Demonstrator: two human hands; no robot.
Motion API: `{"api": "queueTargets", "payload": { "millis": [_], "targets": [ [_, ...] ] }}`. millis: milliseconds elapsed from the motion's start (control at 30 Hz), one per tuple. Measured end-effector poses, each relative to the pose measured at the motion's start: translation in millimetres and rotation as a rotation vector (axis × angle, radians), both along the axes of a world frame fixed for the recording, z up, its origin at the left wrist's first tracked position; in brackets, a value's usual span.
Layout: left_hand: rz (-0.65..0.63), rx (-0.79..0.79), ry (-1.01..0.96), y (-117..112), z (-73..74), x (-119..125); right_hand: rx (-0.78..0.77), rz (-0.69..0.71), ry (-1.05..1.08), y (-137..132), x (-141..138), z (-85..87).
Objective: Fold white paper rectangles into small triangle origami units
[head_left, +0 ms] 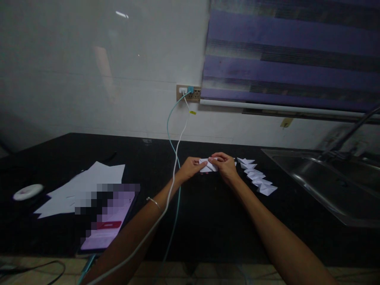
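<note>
A small folded piece of white paper [208, 167] is held between my two hands, just above the black counter. My left hand [191, 167] pinches its left end, thumb on the near face. At the right end, my right hand [225, 165] grips it with thumb and fingers. Diagonal fold lines cross the paper's front. To the right of my right hand, several folded white paper pieces [257, 175] lie in a slanting row.
A steel sink [308, 186] with a faucet is set in the counter [213, 221] at right. White sheets [89, 182], a phone [111, 225] and a white round object [28, 192] lie left. White and teal cables hang from the wall outlet [189, 93], crossing before my left arm.
</note>
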State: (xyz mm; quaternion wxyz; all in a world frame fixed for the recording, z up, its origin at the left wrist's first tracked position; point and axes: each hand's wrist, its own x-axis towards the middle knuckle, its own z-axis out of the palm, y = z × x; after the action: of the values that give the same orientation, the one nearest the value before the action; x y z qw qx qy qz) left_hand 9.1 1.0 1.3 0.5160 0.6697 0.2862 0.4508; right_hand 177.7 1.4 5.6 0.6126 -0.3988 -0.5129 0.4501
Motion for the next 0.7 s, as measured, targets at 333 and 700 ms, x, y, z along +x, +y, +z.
{"api": "queueTargets", "payload": {
  "millis": [333, 700],
  "targets": [
    [-0.062, 0.029, 0.092, -2.7, -0.2, 3.2, -0.035, 0.007, 0.116, 0.6, -4.4, -3.5],
    [-0.026, 0.074, 0.178, -3.1, -2.4, 6.2, -0.018, -0.029, 0.175, 1.1, -11.8, -10.4]
  ]
}}
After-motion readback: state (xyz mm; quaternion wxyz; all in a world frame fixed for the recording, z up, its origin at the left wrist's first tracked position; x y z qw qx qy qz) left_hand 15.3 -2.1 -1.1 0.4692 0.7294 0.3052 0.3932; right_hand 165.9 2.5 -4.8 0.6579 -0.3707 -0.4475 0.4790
